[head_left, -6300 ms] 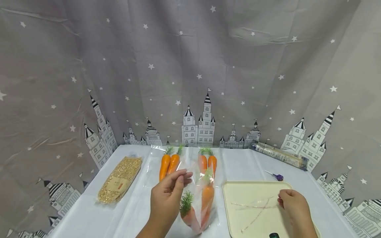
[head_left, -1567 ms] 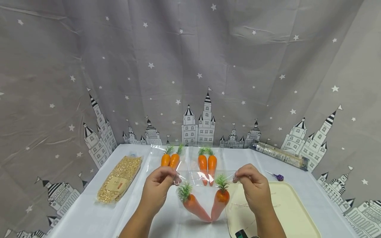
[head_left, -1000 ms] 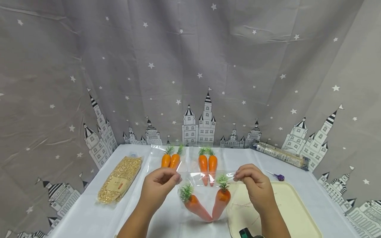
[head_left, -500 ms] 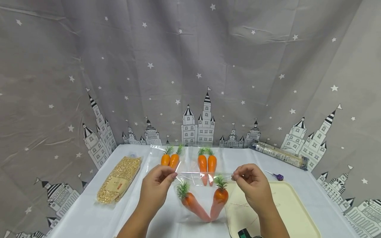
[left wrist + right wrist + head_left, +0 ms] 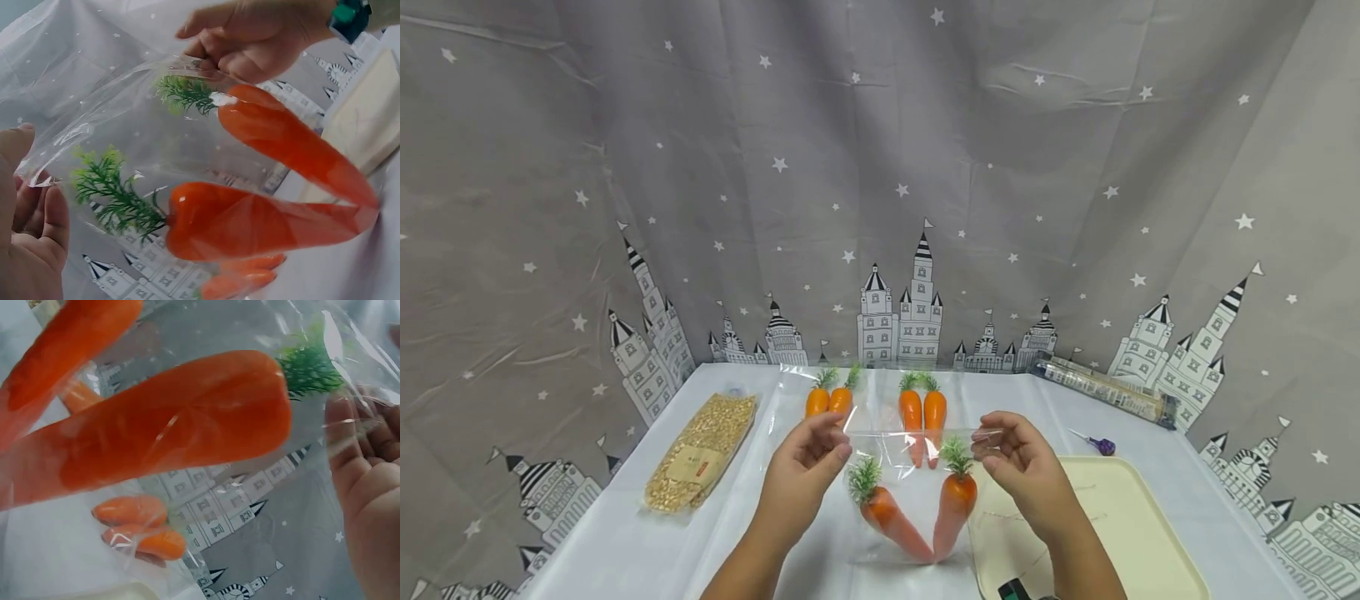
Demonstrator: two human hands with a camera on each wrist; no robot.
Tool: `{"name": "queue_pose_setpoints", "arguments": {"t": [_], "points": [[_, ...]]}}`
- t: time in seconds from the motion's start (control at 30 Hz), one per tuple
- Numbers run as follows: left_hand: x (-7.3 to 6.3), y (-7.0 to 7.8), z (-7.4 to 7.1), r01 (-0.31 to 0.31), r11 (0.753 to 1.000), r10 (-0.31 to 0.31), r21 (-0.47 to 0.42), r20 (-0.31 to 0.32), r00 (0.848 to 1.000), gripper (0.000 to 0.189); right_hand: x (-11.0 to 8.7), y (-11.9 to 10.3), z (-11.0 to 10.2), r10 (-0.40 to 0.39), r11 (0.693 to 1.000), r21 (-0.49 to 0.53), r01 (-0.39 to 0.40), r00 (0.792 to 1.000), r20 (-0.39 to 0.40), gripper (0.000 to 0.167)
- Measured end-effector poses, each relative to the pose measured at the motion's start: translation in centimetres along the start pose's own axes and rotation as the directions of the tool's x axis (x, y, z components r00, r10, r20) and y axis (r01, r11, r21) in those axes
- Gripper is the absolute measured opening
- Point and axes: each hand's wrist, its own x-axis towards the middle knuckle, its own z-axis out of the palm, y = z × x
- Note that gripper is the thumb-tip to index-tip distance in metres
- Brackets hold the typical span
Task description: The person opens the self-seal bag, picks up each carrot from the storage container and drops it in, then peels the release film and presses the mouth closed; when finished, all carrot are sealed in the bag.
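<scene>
Both hands hold up a clear plastic bag [image 5: 904,487] by the two top corners. Inside it, two orange carrots [image 5: 957,500] with green tops lean apart in a V, their tips meeting at the bottom. My left hand [image 5: 793,483] has its fingers curled at the left corner; the left wrist view shows the film edge between thumb and fingers [image 5: 55,219]. At the right corner my right hand [image 5: 1036,483] has its fingers curled on the film, thumb slightly apart. In the right wrist view one carrot [image 5: 187,419] fills the middle.
Two more clear bags with carrot pairs [image 5: 911,408] lie behind. A packet of yellow grains [image 5: 700,458] lies left. At right are a cream tray [image 5: 1138,533] with thin strings, a purple-wrapped lollipop [image 5: 1102,447] and a long packet [image 5: 1108,392].
The bag lay flat earlier, with my right hand over the tray; now both hands hold it raised. Over the last half second the top edge slackens and the thumbs spread from the fingers.
</scene>
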Motion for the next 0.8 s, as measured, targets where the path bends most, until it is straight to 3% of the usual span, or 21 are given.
{"name": "queue_pose_setpoints", "arguments": {"t": [0.07,0.17,0.23,0.37,0.53,0.6,0.7,0.8], "points": [[0.0,-0.2,0.1,0.046,0.998,-0.046,-0.031,0.026,0.999,0.038,0.0,0.0,0.2,0.082,0.992,-0.094,-0.084,0.996,-0.027,0.03],[-0.1,-0.5,0.4,0.096,0.995,-0.096,0.002,0.047,0.994,0.03,0.1,0.1,0.6,0.143,0.967,-0.2,-0.158,0.986,-0.086,0.021],[-0.1,-0.7,0.5,0.116,0.992,-0.118,0.046,0.045,0.992,0.02,0.1,0.2,0.8,0.141,0.958,-0.235,-0.163,0.984,-0.108,0.014],[-0.1,-0.9,0.6,0.105,0.988,-0.107,0.114,0.016,0.994,0.011,0.1,0.3,1.0,0.099,0.96,-0.249,-0.127,0.987,-0.124,0.007],[-0.1,-0.6,0.7,0.027,0.983,-0.02,0.18,-0.039,0.999,0.007,0.0,0.4,0.9,0.084,0.964,-0.238,-0.122,0.983,-0.164,0.01],[-0.1,-0.6,0.7,0.03,0.985,-0.023,0.171,-0.042,0.999,0.006,0.0,0.5,1.0,0.115,0.966,-0.212,-0.15,0.979,-0.168,0.013],[-0.2,-0.9,0.6,0.064,0.992,-0.064,0.108,-0.002,0.998,0.007,-0.2,0.6,0.9,0.165,0.967,-0.167,-0.191,0.973,-0.159,0.017],[-0.5,-1.5,0.5,0.093,0.994,-0.097,0.053,0.08,0.992,0.016,-0.3,1.0,0.7,0.183,0.977,-0.086,-0.194,0.975,-0.129,0.017]]}}
